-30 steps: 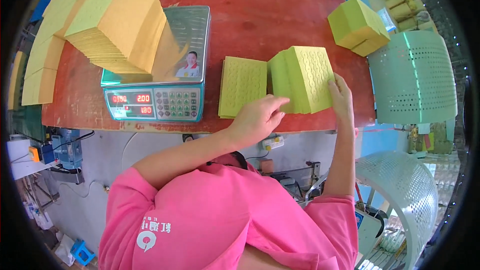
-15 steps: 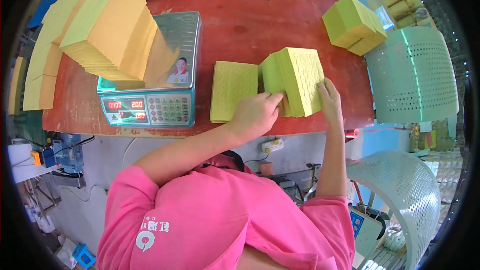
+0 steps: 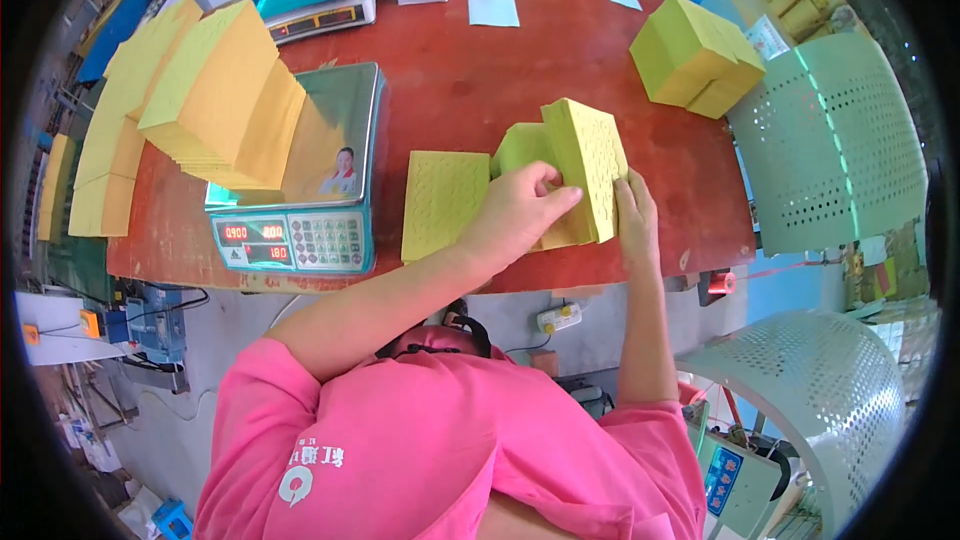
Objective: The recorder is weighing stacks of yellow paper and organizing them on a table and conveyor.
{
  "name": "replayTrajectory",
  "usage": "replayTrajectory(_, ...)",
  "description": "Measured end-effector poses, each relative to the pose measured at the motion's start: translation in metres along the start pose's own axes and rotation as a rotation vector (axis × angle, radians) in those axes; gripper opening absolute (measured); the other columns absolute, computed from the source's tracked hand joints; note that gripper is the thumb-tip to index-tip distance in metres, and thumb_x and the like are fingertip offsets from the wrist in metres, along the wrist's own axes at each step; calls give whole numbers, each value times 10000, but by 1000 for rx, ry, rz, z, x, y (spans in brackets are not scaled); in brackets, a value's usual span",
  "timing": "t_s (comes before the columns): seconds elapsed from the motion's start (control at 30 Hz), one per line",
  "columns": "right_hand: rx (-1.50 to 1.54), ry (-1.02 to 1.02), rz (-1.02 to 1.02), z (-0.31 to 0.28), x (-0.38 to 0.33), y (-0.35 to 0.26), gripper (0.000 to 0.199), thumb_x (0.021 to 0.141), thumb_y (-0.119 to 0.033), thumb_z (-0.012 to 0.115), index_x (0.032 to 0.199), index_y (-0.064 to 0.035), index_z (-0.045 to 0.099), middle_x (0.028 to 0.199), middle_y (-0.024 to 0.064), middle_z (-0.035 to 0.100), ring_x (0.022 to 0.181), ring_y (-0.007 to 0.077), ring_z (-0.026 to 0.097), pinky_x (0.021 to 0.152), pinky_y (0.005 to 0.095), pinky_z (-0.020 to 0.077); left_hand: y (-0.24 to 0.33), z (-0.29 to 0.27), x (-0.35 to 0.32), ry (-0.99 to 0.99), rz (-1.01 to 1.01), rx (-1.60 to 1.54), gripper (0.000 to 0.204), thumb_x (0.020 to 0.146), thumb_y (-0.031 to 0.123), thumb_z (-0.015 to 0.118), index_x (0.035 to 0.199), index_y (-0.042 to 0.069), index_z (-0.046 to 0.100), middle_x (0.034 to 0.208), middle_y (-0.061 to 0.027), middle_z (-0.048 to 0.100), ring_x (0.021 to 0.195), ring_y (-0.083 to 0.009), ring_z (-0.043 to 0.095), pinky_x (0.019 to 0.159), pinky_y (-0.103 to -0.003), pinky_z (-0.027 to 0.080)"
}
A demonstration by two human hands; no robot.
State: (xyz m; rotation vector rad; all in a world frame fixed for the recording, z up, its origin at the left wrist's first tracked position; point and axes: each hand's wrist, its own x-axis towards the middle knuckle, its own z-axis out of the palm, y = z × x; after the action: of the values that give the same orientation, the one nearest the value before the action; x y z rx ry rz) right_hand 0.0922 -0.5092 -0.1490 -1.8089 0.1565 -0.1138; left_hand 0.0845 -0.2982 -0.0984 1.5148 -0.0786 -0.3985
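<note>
A thick stack of yellow embossed paper sheets stands tilted near the table's front edge. My right hand grips its right side, fingers along the embossed face. My left hand is closed, thumb and fingers pinched at the stack's left edge; its fingertips partly hide what they grip. Behind that hand, more yellow paper leans against the stack. To the left, a lower pile of the same embossed sheets lies flat, partly behind my left wrist.
A teal digital scale at left carries a tall yellow paper stack, with more stacks beside it. Farther back are a second scale and white paper sheets. At right stand another yellow stack and a perforated curved panel.
My left hand has come up along the stack's left edge, its fingers now curled higher. The front part of the stack stands more separated from the paper behind. The whole view has shifted slightly.
</note>
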Motion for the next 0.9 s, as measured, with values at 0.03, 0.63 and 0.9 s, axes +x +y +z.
replayTrajectory(0.03,12,0,-13,-1,-1,0,363,1007,-172,466,1304,29,529,1124,97,624,1012,132,564,896,284,451,4,5,3,81,170,231,371,907,294,692,993,-55,601,774,-57,601,628,-144,546,580,-302,458)
replayTrajectory(0.63,349,100,38,-36,-33,-47,647,953,-220,595,1472,45,314,1326,169,543,1208,224,523,1002,333,419,-11,10,34,-62,45,-526,536,840,86,619,1334,-12,437,1224,-143,589,1070,-213,604,899,-373,502)
replayTrajectory(0.9,407,-220,-326,-4,-82,-118,806,888,-309,713,1478,47,293,1374,172,490,1273,234,482,1063,381,392,-6,-16,17,-581,-96,-951,600,881,94,603,1434,27,380,1354,-125,546,1221,-257,571,1016,-419,490)
